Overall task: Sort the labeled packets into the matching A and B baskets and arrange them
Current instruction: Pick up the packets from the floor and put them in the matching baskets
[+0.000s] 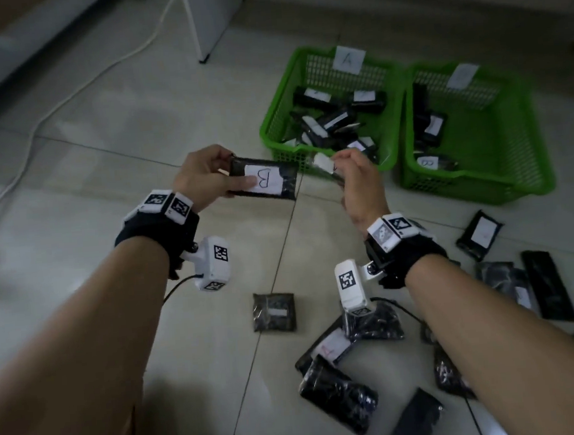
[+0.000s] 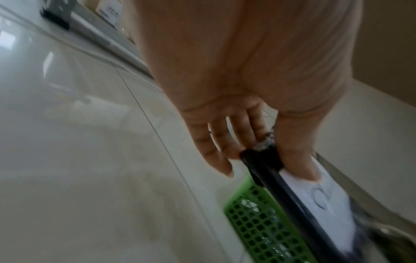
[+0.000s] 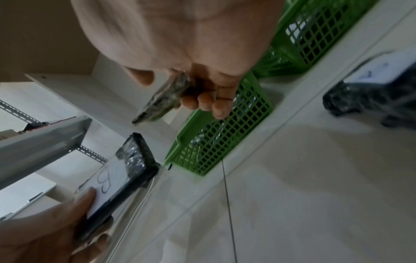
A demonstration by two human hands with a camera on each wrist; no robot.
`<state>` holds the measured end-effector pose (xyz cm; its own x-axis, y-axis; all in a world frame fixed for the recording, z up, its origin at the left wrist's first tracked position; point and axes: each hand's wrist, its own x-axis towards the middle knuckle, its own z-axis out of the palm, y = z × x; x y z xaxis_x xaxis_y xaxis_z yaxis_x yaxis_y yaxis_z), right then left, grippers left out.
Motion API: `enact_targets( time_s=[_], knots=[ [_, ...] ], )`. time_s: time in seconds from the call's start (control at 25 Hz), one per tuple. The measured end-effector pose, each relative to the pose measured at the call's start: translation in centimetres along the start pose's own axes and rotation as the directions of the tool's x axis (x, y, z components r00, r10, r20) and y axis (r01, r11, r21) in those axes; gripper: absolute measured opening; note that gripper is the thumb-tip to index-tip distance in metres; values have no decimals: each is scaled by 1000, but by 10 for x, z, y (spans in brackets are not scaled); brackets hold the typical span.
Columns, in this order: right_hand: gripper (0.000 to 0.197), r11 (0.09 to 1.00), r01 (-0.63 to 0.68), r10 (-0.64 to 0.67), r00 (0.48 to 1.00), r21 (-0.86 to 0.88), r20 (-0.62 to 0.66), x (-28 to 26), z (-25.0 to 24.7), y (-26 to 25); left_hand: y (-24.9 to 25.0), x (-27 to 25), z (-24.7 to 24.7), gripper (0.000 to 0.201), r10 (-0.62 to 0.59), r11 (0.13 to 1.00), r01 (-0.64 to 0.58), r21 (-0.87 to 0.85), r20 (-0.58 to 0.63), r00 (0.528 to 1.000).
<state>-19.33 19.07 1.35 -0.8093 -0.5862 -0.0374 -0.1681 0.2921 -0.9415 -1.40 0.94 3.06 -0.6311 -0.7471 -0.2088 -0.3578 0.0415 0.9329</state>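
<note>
Tile floor lies under my hands; left hand pinches a B packet, right hand grips another packet, baskets beyond.

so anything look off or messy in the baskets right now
Yes: the packets in the A basket lie in a jumbled heap, criss-crossed and tilted rather than arranged. The B basket holds only a few, leaning along its left wall. Nothing looks spilled or torn.
</note>
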Motion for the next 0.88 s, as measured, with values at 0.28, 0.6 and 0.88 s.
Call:
enact_targets(
  time_s=[0.28,0.6,0.88],
  knots=[
    [29,882,123,-190,976,-456,-104,79,-31,-12,50,61,68,30,110,949,-189,-251,-298,948],
    [12,329,29,8,999,-944,33,152,-19,-5,48,91,135,33,-61,933,-103,-344,-436,898],
    [20,574,74,-210,976,-816,-59,150,-77,4,85,104,191,39,157,977,-195,-84,-335,929]
  ],
)
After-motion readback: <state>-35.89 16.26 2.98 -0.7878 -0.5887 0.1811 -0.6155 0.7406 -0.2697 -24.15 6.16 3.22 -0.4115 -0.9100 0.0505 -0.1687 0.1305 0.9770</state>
